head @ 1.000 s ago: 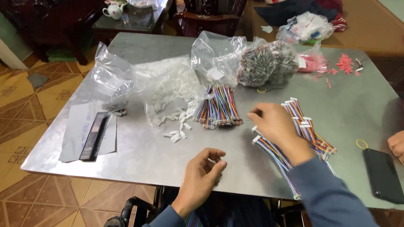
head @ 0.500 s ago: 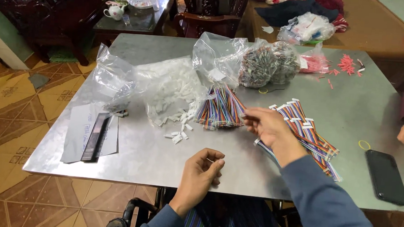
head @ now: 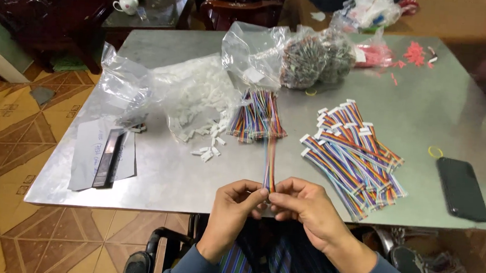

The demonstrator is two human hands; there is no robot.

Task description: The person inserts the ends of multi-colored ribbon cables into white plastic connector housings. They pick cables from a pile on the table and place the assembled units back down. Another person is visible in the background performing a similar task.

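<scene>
My left hand (head: 237, 205) and my right hand (head: 302, 205) meet at the table's near edge, both pinching the near end of one flat rainbow ribbon cable (head: 269, 163) that runs away from me. Its far end lies toward a bundle of bare rainbow cables (head: 257, 116). To the right lies a pile of rainbow cables with white connectors (head: 351, 151). Loose white plastic connectors (head: 207, 144) spill from a clear bag (head: 192, 94) left of the bundle.
A black phone (head: 463, 189) and a yellow rubber band (head: 435, 152) lie at the right of the metal table (head: 436, 98). Papers with a dark strip (head: 104, 155) lie at the left. Clear bags of parts (head: 310, 56) sit at the back. Red pieces (head: 415, 52) lie far right.
My right hand has left the cable pile and come back to the near edge with one ribbon cable. My left hand has closed in and joined it on the cable's end.
</scene>
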